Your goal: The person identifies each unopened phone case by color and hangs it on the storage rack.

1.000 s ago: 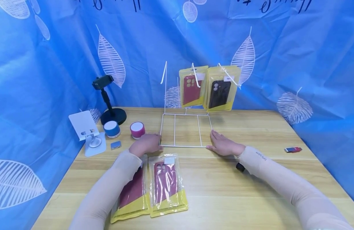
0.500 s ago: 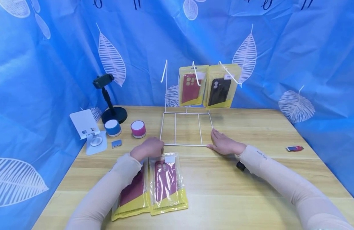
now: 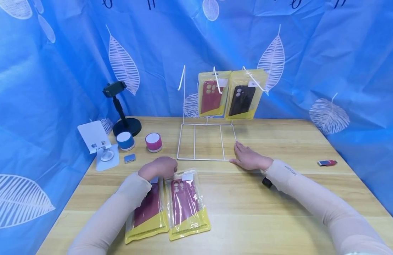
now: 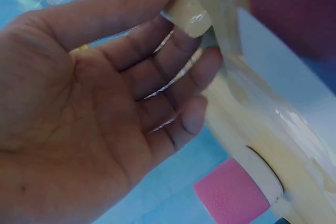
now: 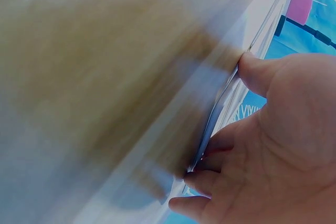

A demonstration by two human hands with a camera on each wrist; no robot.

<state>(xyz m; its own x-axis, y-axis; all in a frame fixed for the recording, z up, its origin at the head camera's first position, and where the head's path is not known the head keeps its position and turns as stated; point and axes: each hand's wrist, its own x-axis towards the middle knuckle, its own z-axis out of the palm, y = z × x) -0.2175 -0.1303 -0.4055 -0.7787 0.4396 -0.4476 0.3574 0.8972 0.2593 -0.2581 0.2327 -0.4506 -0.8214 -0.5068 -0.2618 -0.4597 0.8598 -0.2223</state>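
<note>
My left hand (image 3: 159, 168) hovers loosely curled over the top of the left of two packaged red phone cases (image 3: 148, 216) lying on the wooden table. In the left wrist view its fingertips (image 4: 181, 35) touch the package's plastic top edge (image 4: 273, 77). The second package (image 3: 186, 203) lies beside it. My right hand (image 3: 247, 159) rests flat on the table at the front right corner of a white wire rack (image 3: 202, 159), thumb against the wire (image 5: 215, 114). A red case (image 3: 211, 95) and a black case (image 3: 242, 99) hang in yellow bags from the rack's hooks.
At the left stand a black phone holder (image 3: 121, 109), a white stand (image 3: 97, 143), a blue speaker (image 3: 125, 141), a pink speaker (image 3: 153, 142) and a small blue block (image 3: 129, 158). A red stick (image 3: 326, 163) lies at the right. Blue curtain surrounds the table (image 3: 279, 212).
My left hand has drawn back from the rack's front left corner toward me, onto the top of the left package. The right hand has stayed in place.
</note>
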